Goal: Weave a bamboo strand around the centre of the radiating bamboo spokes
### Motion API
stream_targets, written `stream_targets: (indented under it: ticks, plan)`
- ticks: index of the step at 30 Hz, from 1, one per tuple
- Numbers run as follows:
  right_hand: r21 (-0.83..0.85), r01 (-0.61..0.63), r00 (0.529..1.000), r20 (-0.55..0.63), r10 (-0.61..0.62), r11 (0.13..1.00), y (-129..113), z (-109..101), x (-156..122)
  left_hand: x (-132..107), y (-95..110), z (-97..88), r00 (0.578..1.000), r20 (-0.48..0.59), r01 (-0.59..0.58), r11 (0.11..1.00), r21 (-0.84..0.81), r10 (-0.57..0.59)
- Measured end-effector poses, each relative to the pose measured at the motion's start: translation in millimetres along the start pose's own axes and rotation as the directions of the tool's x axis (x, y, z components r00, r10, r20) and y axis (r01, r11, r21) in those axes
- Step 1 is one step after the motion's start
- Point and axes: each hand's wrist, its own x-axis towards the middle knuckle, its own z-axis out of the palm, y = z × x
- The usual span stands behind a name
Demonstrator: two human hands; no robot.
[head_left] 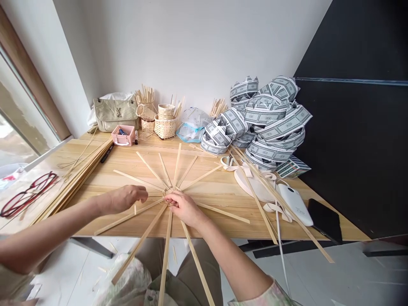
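Flat bamboo strips (pixel 177 165) fan out like spokes from a small woven ring (pixel 166 191) at their centre, some reaching past the table's front edge. My right hand (pixel 185 208) lies over the ring's near side, its thumb and fingers pinching the weaving there. To the left, my left hand (pixel 126 199) hovers above the spokes with its fingers curled together. Whatever it may hold is too thin or too hidden to make out. A short strip end (pixel 135 209) shows just below that hand.
A bundle of long strips (pixel 79 178) and red glasses (pixel 30 193) lie left. Behind are a handbag (pixel 116 114), a pink box (pixel 123 135) and small baskets (pixel 165 126). On the right are patterned paper bands (pixel 270 119), scissors (pixel 227 161), a white device (pixel 295 204) and a black phone (pixel 325 219).
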Motion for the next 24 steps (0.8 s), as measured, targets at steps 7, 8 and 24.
stream_targets:
  ticks: [7,8,24]
  plan:
    - [-0.229,0.071,0.997,0.049,-0.062,0.971,1,-5,5,25,-16,8.8,0.993,-0.022,0.117,0.964,0.237,-0.115]
    - [-0.260,0.080,0.997,0.043,-0.071,0.962,2,-6,6,25,-14,9.4,0.991,-0.018,0.135,0.954,0.266,-0.135]
    - [-0.254,0.238,0.955,0.236,-0.178,0.937,14,-35,12,43,-17,24.0,0.991,-0.128,-0.030,0.989,0.146,0.049]
